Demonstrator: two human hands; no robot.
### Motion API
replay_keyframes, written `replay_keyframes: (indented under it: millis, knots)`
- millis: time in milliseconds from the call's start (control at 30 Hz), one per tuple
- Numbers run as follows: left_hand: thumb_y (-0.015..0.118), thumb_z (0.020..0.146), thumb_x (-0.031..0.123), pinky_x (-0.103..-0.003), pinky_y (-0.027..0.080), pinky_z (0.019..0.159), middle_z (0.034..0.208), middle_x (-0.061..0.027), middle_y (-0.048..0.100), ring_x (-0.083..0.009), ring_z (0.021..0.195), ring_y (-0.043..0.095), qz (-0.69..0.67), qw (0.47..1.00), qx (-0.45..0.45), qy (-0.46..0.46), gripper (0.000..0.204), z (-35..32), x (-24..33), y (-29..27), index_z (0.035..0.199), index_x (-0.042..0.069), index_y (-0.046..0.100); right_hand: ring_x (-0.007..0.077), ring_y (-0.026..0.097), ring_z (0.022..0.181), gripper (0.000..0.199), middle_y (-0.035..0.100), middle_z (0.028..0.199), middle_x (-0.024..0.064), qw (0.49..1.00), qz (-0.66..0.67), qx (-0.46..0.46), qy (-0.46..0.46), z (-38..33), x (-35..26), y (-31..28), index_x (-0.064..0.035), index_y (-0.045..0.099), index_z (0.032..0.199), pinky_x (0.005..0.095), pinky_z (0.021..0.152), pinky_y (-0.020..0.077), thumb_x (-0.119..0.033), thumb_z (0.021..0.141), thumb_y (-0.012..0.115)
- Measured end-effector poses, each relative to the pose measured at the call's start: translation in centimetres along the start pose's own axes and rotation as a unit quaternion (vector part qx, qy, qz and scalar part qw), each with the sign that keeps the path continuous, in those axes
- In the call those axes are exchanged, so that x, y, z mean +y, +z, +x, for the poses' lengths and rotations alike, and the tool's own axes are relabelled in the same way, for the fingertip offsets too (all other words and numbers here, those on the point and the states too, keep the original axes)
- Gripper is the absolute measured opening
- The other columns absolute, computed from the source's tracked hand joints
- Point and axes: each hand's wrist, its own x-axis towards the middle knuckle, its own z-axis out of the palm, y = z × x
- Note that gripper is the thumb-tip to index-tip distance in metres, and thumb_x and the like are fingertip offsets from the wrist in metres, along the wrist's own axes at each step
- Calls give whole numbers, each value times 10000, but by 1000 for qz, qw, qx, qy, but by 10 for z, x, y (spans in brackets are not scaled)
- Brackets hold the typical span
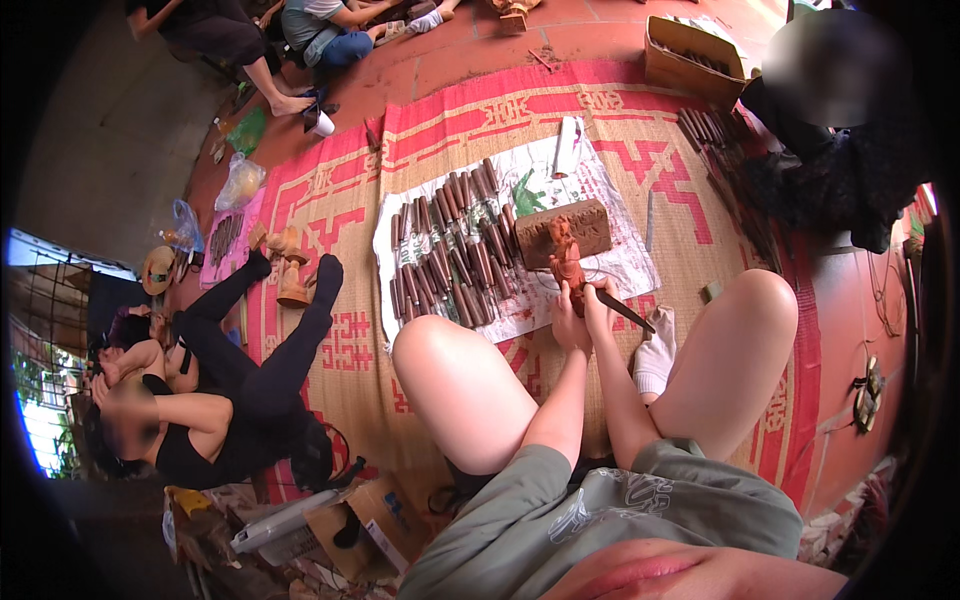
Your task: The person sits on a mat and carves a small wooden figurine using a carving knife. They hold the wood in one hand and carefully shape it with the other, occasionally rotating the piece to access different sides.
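Left grip [570, 325] clamps upright wooden figurine [565, 258]; right grip [600, 300] clasps chisel [628, 312] angled rightward.

We sit on a woven straw mat [690, 215] patterned in red and tan, spread over a floor of reddish tiles [480, 45]. A white printed sheet [620, 265] lies across the mat's middle. Beyond the tiles on our left runs a grey concrete strip [110, 130]. At the far left edge, bright daylight comes through a wire grille [45, 320] with green leaves behind it. A cardboard box [690, 60] rests on the tiles at the mat's far corner.
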Motion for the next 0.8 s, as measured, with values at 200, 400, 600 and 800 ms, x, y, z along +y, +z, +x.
replay_keyframes:
  millis: [200, 400, 600, 800]
  knots:
    - [554, 856, 261, -432, 474, 803, 1139, -127, 524, -331, 1055, 537, -1, 1000, -3, 5, 543, -3, 0, -1, 1368, 203, 385, 92, 520, 560, 85, 574, 655, 48, 1000, -12, -25, -6, 2, 3, 0, -20, 515, 753, 249, 522, 437, -65, 793, 574]
    - [557, 855, 268, -432, 467, 818, 1148, -130, 520, -338, 1063, 529, 17, 1000, -5, -12, 543, -3, 1, -5, 1366, 196, 386, 99, 532, 552, 72, 577, 647, 50, 995, 94, -10, 37, 0, 4, 7, -27, 519, 758, 250, 518, 441, -49, 789, 581]
    - [555, 856, 277, -423, 466, 815, 1161, -126, 526, -337, 1056, 533, 0, 1000, -21, -10, 540, 0, 2, 0, 1361, 178, 389, 96, 537, 541, 81, 582, 656, 43, 1000, 2, -12, -4, 7, 17, 0, -28, 526, 776, 239, 511, 447, -50, 806, 598]
    - [568, 846, 289, -421, 467, 816, 1155, -121, 534, -332, 1048, 539, -3, 1000, -9, 6, 559, -3, 0, 0, 1363, 180, 386, 90, 542, 544, 41, 582, 645, 43, 987, 141, -40, 68, 3, -3, 4, -33, 525, 783, 238, 502, 453, -20, 803, 558]
